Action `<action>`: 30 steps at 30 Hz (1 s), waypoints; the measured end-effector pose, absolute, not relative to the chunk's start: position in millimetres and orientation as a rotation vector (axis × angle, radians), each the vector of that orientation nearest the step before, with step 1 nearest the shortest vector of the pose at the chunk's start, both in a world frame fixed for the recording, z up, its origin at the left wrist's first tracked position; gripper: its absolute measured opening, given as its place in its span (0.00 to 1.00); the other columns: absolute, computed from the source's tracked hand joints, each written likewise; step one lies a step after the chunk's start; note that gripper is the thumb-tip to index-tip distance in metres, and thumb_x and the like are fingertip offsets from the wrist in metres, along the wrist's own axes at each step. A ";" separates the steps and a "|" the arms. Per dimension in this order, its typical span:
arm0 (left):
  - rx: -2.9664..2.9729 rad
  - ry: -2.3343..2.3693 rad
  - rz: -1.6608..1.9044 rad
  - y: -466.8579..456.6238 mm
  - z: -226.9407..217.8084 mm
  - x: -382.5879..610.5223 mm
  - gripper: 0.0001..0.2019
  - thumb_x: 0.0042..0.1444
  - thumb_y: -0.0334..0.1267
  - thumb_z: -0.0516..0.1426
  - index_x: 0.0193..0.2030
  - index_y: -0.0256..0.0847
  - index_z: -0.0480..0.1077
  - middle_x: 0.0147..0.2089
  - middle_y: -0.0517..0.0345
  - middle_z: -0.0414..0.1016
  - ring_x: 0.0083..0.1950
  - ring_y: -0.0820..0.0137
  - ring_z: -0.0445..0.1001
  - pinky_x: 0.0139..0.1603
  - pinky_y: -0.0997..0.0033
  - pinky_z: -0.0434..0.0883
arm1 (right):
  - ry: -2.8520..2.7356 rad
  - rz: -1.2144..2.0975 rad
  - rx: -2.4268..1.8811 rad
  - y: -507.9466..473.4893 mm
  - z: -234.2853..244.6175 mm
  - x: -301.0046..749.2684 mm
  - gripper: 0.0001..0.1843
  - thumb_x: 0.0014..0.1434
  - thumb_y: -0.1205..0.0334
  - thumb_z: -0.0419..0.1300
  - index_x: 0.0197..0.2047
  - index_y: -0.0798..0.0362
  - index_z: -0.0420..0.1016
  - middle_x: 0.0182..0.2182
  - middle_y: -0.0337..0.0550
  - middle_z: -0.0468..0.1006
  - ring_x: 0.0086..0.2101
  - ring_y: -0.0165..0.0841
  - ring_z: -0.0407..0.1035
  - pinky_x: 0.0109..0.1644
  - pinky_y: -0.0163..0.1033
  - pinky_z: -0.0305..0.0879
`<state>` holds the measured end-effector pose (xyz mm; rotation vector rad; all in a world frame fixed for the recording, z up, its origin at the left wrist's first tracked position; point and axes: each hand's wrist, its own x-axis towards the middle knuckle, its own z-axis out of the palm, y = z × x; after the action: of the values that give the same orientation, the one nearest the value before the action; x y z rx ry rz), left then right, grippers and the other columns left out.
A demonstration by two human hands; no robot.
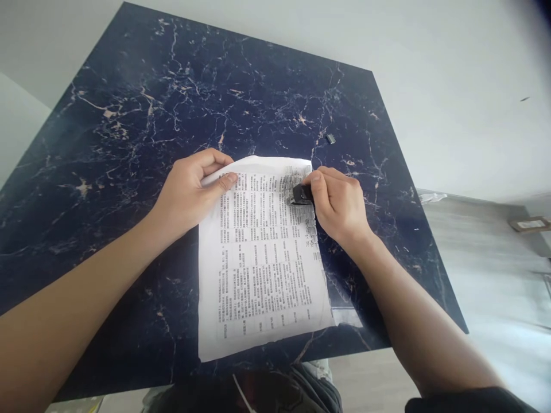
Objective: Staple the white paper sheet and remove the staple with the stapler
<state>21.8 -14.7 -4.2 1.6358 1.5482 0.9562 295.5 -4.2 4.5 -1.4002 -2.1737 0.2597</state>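
Note:
A white sheet of paper covered with printed text is held up over the dark table. My left hand grips its upper left edge, thumb on the printed face and fingers curled behind. My right hand is closed around a small black roller stamp, which rests against the sheet's upper right part. Dense black marks cover the print around the stamp and along the right edge. Part of the stamp is hidden by my fingers.
The dark blue marbled table has a straight far edge and a right edge. A small greyish cap-like piece lies beyond my right hand. A brown object is on the floor at the far right.

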 end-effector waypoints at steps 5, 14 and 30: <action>1.625 1.529 0.956 -14.2 -4.7 21.7 0.10 0.62 0.44 0.63 0.47 0.44 0.76 0.44 0.55 0.84 0.45 0.61 0.81 0.44 0.64 0.78 | -2.190 0.224 -1.410 -4.4 4.2 294.4 0.31 0.78 0.49 0.39 0.34 0.50 0.77 0.29 0.47 0.75 0.33 0.37 0.71 0.37 0.45 0.64; 1.625 1.543 0.943 -14.7 -3.3 22.5 0.10 0.62 0.44 0.63 0.46 0.44 0.76 0.44 0.54 0.84 0.46 0.59 0.81 0.44 0.62 0.79 | -2.186 0.192 -1.428 -5.3 2.9 291.7 0.33 0.79 0.48 0.38 0.34 0.50 0.77 0.29 0.47 0.75 0.33 0.38 0.71 0.35 0.45 0.63; 1.638 1.539 0.939 -14.0 -3.2 22.8 0.07 0.62 0.40 0.64 0.45 0.44 0.77 0.43 0.56 0.84 0.44 0.61 0.81 0.46 0.62 0.78 | -2.249 0.079 -1.475 -7.9 1.0 287.4 0.28 0.78 0.53 0.41 0.45 0.49 0.83 0.33 0.48 0.79 0.37 0.40 0.72 0.38 0.45 0.64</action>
<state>22.8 -14.0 -3.2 1.6376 1.5393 0.9391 287.4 -7.9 1.0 -1.4752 -2.2490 0.0785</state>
